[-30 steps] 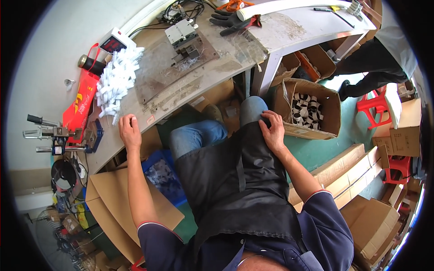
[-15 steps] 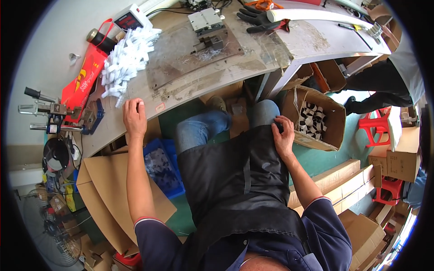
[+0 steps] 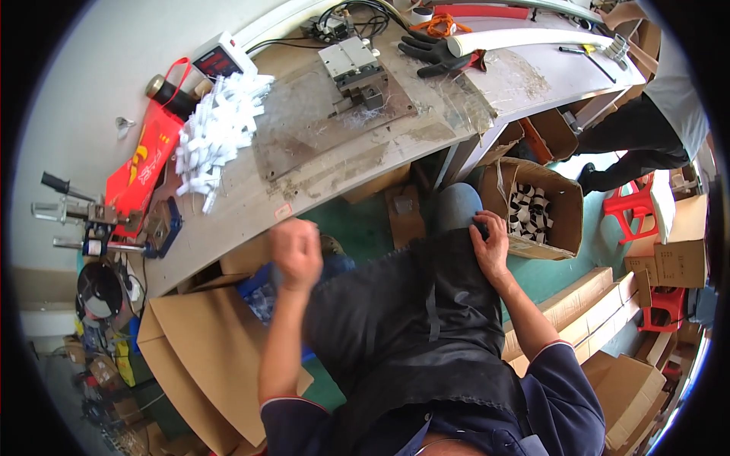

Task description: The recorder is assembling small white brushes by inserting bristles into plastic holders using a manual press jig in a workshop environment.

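My left hand [image 3: 296,254] is in the air just off the table's front edge, above my lap. Its fingers are smeared by motion, and nothing plainly shows in them. On my right thigh lies my right hand [image 3: 491,242], fingers loosely bent and apart, touching the black apron [image 3: 380,304]. A heap of small white plastic-looking pieces [image 3: 220,133] covers the table's left part. Beyond the front edge, a small metal fixture [image 3: 352,64] stands on a flat plate [image 3: 304,140] with thin clear shreds around it.
A toggle clamp device [image 3: 99,228] and a red bag [image 3: 144,163] stand left, near a digital display box [image 3: 220,57]. A black glove [image 3: 435,55] and white tube [image 3: 525,36] lie far right. Boxes flank me, one holding black-and-white rings [image 3: 530,211]. Another person [image 3: 646,125] stands at right.
My left hand has left the table's edge by the white pieces and moved right and toward my lap. The view has shifted slightly. My right hand stays on my thigh.
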Tool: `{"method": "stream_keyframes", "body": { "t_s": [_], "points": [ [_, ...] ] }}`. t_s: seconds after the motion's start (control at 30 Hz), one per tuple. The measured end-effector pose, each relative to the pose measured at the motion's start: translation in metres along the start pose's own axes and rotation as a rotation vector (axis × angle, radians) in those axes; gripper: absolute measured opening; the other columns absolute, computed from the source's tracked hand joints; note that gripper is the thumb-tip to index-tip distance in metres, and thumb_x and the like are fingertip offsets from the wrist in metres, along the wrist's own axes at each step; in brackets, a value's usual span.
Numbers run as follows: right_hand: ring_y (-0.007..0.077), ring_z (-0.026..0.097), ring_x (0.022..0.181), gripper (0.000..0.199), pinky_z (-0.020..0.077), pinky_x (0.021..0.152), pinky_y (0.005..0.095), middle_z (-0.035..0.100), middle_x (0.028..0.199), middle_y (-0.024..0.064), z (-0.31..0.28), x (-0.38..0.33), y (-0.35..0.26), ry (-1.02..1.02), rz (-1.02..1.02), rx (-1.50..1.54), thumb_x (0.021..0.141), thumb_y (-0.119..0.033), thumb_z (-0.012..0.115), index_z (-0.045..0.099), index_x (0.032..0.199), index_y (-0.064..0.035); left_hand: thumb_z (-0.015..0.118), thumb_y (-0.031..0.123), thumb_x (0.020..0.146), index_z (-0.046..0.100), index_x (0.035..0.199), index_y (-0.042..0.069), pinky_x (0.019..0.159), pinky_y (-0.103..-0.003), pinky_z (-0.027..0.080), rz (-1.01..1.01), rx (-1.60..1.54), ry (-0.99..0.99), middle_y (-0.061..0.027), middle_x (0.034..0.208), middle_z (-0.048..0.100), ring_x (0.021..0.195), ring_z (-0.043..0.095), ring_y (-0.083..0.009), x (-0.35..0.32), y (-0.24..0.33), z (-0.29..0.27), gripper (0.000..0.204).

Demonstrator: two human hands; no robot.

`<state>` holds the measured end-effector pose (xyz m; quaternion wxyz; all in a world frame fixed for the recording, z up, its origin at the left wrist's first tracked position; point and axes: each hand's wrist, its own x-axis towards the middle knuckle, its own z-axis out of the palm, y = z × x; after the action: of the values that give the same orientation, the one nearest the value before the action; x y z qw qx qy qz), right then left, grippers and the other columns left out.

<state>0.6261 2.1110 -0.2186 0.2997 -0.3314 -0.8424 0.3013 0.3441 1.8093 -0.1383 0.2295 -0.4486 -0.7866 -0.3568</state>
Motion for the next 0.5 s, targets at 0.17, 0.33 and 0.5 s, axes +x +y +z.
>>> {"method": "stream_keyframes", "body": {
  "t_s": [0.17,0.33,0.5],
  "points": [
    [0.0347,0.058,0.114,0.022,0.0467,0.099,0.0434,0.065,0.116,0.0132,-0.007,0.020,-0.015,-0.075,0.045,-0.089,0.084,-0.011,0.075,0.064,0.102,-0.0044,0.065,0.020,0.095,0.071,0.107,0.005,0.084,-0.043,0.054,-0.233,-0.316,-0.944,-0.0157,0.111,0.071,0.101,0.066,-0.0354,-0.105,0.029,0.111,0.020],
    [0.0360,0.055,0.115,0.022,0.0442,0.102,0.0442,0.061,0.118,0.0150,0.026,0.026,-0.025,-0.063,0.011,-0.117,0.084,-0.007,0.073,0.062,0.103,-0.0039,0.062,0.036,0.096,0.071,0.121,0.009,0.092,-0.040,0.053,-0.140,-0.515,-1.649,-0.0163,0.121,0.072,0.110,0.069,-0.0322,-0.258,0.015,0.192,0.037],
    [0.0360,0.055,0.115,0.022,0.0434,0.102,0.0447,0.060,0.118,0.0163,0.023,0.037,-0.026,-0.103,0.048,-0.122,0.084,-0.005,0.072,0.062,0.103,-0.0036,0.060,0.039,0.097,0.073,0.117,0.008,0.092,-0.036,0.052,-0.202,-0.551,-1.864,-0.0149,0.121,0.072,0.109,0.069,-0.0285,-0.245,0.059,0.214,0.038]
  ]
}}
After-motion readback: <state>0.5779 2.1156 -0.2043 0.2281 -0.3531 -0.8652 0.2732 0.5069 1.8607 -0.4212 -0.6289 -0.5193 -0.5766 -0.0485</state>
